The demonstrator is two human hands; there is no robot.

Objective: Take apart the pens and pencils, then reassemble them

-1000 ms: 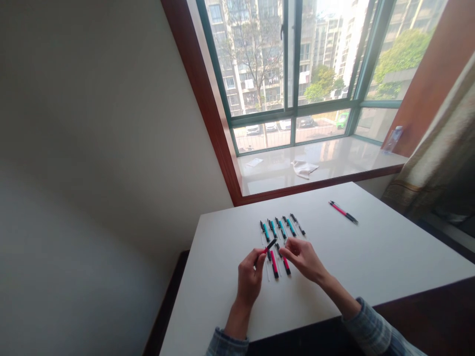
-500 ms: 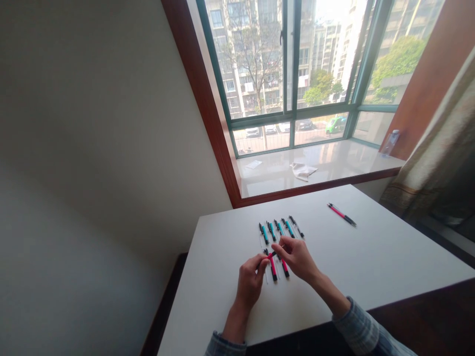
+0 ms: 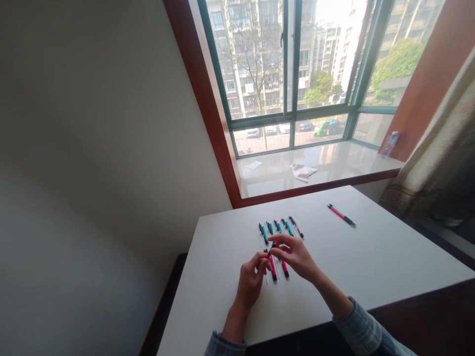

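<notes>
My left hand [image 3: 252, 279] is closed on the pink barrel of a pen [image 3: 267, 255], held just above the white table. My right hand [image 3: 293, 254] has its thumb and fingers around the black end of this pen, the index finger stretched over it; the exact contact is partly hidden. Beneath the hands lie a pink-and-black pen barrel [image 3: 273, 269] and another pink barrel [image 3: 285, 268], with thin clear refills beside them. Behind them is a row of several teal-and-black pen parts [image 3: 270, 228], ending in a black-and-clear piece [image 3: 297, 227].
A whole pink-and-black pen [image 3: 341, 215] lies farther right on the white table [image 3: 371, 257]. Beyond the table's far edge, the window sill bears a white cloth [image 3: 303, 172], a paper [image 3: 254, 164] and a clear bottle [image 3: 389, 144]. A curtain [image 3: 426, 143] hangs at right.
My right hand has shifted slightly left, its fingers now more spread and the index finger straighter. The held pen's black end has tilted upward. My left hand has barely moved.
</notes>
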